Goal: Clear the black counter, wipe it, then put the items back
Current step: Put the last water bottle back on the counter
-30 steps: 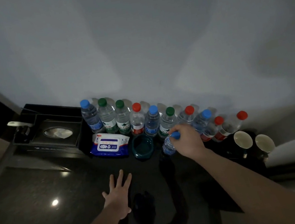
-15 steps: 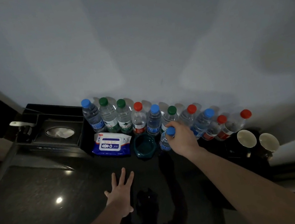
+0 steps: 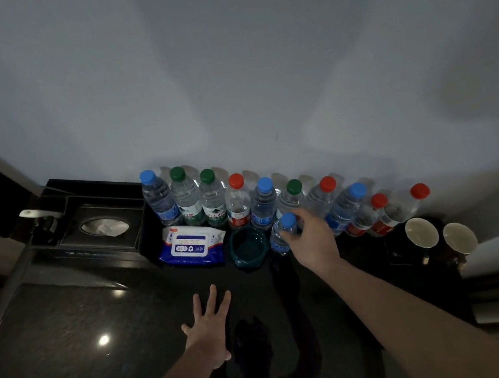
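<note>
The right hand (image 3: pixel 311 239) gripped a small blue-capped bottle (image 3: pixel 282 236) just below its cap, fingers curled round the neck, and the bottle stood or hung just in front of the row of bottles (image 3: pixel 237 200) lined against the wall, right beside the green bowl (image 3: pixel 248 248); whether its base touched the black counter (image 3: pixel 68 334) could not be told in the dim light. The left hand (image 3: pixel 208 324) lay flat with fingers spread on the bare counter nearer the person, holding nothing. Judging from the full row at the wall, the wipes pack (image 3: pixel 191 244), the bowl and the two cups (image 3: pixel 441 236) in place, this looked like the putting-back stage, with the bottle being set into a second rank. To do that well, the bottle needed to come down upright and squarely on its base, clear of the bowl's rim on one side and of the leaning bottles behind, since several of those appeared tilted and a knock might topple them in a chain. A grip so high on the neck gave little control of the base, so a slow descent and a release only once the bottle stood steady seemed wise. The flat left hand was well placed to brace the body during the reach.
</note>
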Tool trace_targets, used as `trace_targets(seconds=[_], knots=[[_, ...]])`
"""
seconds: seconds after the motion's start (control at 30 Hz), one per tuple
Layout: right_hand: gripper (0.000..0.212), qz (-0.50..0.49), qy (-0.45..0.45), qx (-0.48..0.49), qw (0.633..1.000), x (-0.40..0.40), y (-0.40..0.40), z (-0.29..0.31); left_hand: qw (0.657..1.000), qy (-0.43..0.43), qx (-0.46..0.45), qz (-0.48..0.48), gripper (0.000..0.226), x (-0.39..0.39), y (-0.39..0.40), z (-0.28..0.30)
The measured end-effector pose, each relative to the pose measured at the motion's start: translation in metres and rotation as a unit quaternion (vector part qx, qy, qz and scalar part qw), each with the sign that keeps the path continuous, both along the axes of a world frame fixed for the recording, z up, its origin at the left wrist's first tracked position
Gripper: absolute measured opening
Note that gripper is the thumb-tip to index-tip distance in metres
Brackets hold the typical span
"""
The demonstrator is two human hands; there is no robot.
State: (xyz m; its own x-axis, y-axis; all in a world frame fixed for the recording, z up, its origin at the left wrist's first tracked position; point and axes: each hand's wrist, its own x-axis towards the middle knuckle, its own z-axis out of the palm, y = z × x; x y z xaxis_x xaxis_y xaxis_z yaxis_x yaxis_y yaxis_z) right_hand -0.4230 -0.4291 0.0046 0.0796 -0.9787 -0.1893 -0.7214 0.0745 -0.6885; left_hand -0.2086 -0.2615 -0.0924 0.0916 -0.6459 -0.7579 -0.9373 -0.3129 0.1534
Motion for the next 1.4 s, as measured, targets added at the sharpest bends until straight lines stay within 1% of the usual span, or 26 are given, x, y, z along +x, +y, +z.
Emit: trace_targets(seconds=[0.07, 0.1, 0.13, 0.2, 0.27, 0.3, 0.33, 0.43, 0.53, 0.6, 0.67, 0.83, 0.9, 0.97, 1.03, 1.1, 1.17, 1.23, 1.33, 1.4], knots=[[0.047, -0.052, -0.022, 0.018, 0.998, 0.0, 0.019, -0.005, 1.0, 0.001, 0.0, 0.001, 0.138, 0.0, 0.0, 0.001], [0.054, -0.076, -0.024, 0.047, 0.996, 0.001, 0.031, -0.011, 1.0, 0.002, -0.001, 0.001, 0.138, 0.0, 0.0, 0.001], [0.06, -0.087, -0.022, 0.089, 0.992, 0.004, 0.043, -0.021, 1.0, 0.003, -0.002, 0.002, 0.138, 0.0, 0.001, 0.0], [0.072, -0.075, -0.022, 0.206, 0.976, 0.015, 0.057, -0.046, 1.0, 0.0, -0.003, 0.0, 0.139, 0.001, 0.001, 0.0], [0.085, -0.074, -0.066, 0.325, 0.94, 0.031, 0.06, -0.065, 1.0, -0.004, 0.003, -0.001, 0.139, 0.001, 0.0, 0.002], [0.085, -0.08, -0.094, 0.355, 0.927, 0.038, 0.058, -0.075, 1.0, -0.008, 0.004, -0.004, 0.139, 0.001, 0.0, 0.002], [0.08, -0.082, -0.11, 0.359, 0.923, 0.045, 0.054, -0.081, 1.0, -0.01, 0.005, -0.007, 0.139, 0.0, -0.001, 0.003], [0.065, -0.068, -0.107, 0.335, 0.934, 0.058, 0.042, -0.095, 1.0, -0.013, 0.01, -0.008, 0.139, -0.001, -0.002, 0.002], [0.058, -0.08, -0.11, 0.366, 0.921, 0.063, 0.028, -0.111, 1.0, -0.014, 0.01, -0.007, 0.139, -0.002, -0.001, 0.0], [0.057, -0.101, -0.123, 0.393, 0.906, 0.063, 0.022, -0.113, 1.0, -0.011, 0.004, -0.006, 0.139, -0.003, -0.001, -0.001], [0.064, -0.118, -0.142, 0.405, 0.895, 0.063, 0.023, -0.101, 1.0, -0.009, -0.001, -0.005, 0.14, -0.003, -0.001, -0.002], [0.071, -0.064, -0.15, 0.386, 0.908, 0.048, 0.034, -0.075, 1.0, -0.006, -0.004, 0.006, 0.143, -0.001, -0.003, -0.004], [0.077, -0.059, -0.129, 0.378, 0.915, 0.024, 0.041, -0.07, 1.0, -0.002, -0.012, 0.003, 0.144, -0.001, -0.004, -0.005], [0.076, -0.051, -0.073, 0.333, 0.939, -0.012, 0.052, -0.066, 1.0, 0.003, -0.018, 0.002, 0.145, -0.001, -0.005, -0.004], [0.073, -0.05, 0.016, 0.263, 0.963, -0.057, 0.063, -0.062, 1.0, -0.001, -0.026, -0.001, 0.145, -0.002, -0.005, -0.002], [0.073, -0.06, 0.092, 0.217, 0.97, -0.105, 0.069, -0.058, 1.0, -0.003, -0.026, -0.002, 0.146, -0.002, -0.005, 0.0], [0.076, -0.076, 0.143, 0.196, 0.967, -0.148, 0.066, -0.056, 1.0, -0.005, -0.027, -0.004, 0.147, -0.001, -0.005, -0.001], [0.078, -0.099, 0.177, 0.183, 0.962, -0.183, 0.058, -0.054, 1.0, -0.012, -0.024, -0.012, 0.149, 0.0, -0.006, -0.002], [0.075, -0.116, 0.193, 0.166, 0.96, -0.219, 0.045, -0.052, 0.999, -0.029, -0.023, -0.018, 0.15, -0.001, -0.006, -0.003], [0.072, -0.107, 0.201, 0.168, 0.959, -0.233, 0.039, -0.053, 0.999, -0.036, -0.029, -0.018, 0.15, -0.002, -0.006, -0.004]])
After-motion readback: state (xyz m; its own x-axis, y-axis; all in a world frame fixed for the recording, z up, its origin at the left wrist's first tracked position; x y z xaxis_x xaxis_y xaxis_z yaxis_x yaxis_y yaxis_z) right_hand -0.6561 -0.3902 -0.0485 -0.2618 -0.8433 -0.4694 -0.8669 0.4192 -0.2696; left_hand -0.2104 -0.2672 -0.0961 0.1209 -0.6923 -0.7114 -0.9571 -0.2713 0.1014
